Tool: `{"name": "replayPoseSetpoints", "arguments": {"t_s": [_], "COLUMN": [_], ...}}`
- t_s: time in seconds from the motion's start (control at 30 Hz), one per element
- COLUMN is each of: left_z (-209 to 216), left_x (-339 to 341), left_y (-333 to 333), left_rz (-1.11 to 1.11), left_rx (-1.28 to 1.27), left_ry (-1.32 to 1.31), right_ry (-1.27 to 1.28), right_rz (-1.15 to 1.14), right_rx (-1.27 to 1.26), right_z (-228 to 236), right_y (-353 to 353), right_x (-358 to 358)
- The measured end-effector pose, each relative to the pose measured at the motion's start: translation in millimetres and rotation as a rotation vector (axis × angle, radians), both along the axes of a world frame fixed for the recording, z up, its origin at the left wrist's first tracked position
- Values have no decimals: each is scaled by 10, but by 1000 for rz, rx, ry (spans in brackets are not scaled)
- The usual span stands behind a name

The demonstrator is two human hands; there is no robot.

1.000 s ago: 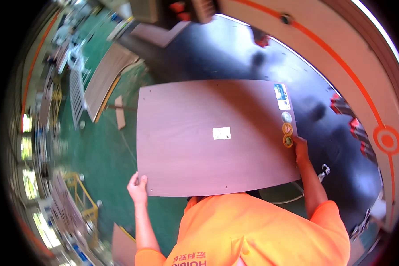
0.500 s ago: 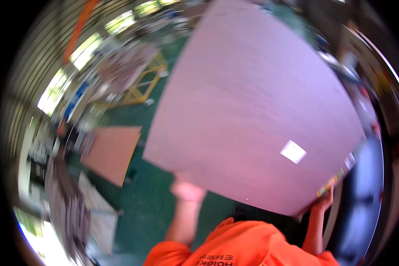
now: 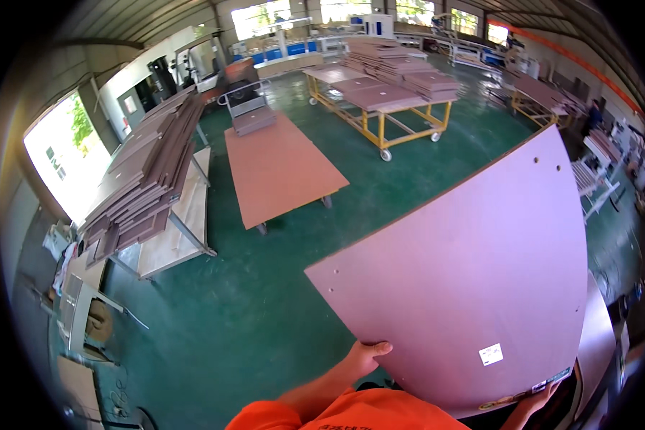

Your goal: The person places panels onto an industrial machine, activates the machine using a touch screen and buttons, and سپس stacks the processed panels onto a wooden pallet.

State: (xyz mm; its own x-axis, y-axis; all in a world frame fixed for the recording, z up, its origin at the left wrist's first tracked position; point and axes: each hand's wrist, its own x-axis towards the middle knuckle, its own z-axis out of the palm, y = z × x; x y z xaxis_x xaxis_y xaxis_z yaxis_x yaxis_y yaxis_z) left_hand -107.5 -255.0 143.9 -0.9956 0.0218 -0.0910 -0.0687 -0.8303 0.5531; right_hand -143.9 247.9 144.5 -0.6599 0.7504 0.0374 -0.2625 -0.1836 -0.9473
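Note:
A large mauve-brown wooden panel lies tilted before me, stretching from my body toward the far right. Small holes show near its far and left corners, and a white paper label is stuck on its near part. My left hand grips the near left edge, thumb on the top face and the other fingers hidden beneath. At the near right edge, my right hand holds the same panel by a printed strip, its fingers partly hidden.
An orange-brown board lies on a low trolley ahead. Stacked panels lean on a rack at left. A yellow wheeled cart carries more panels farther back. Dark equipment stands close at lower right.
My view has swung left, bringing the trolley and panel rack further into it. The panel now sits lower and further right in the picture, with both hands still at its edges.

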Motion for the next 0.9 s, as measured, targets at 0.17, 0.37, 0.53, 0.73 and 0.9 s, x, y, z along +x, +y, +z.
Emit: {"name": "replayPoseSetpoints", "arguments": {"t_s": [0.17, 0.37, 0.53, 0.73, 0.9], "left_z": [-379, -293, -772, -970, -1001], "left_x": [-1177, -2320, -3328, -4918, -6211], "left_y": [-565, -1116, -1523, -2249, -3151], "left_rz": [100, 298, 563, 681, 619], "left_rx": [62, 264, 170, 196, 262], "left_ry": [-70, -164, -116, -120, -156], "right_ry": [71, -92, 183, 238, 111], "right_rz": [106, 360, 544, 626, 746], "right_rx": [75, 15, 22, 64, -21], "right_z": [-185, -237, -45, 268, 246], "right_y": [-559, -1204, -2300, -3378, -4181], "right_x": [-1860, -4162, -5841, -7426, -8387]}}
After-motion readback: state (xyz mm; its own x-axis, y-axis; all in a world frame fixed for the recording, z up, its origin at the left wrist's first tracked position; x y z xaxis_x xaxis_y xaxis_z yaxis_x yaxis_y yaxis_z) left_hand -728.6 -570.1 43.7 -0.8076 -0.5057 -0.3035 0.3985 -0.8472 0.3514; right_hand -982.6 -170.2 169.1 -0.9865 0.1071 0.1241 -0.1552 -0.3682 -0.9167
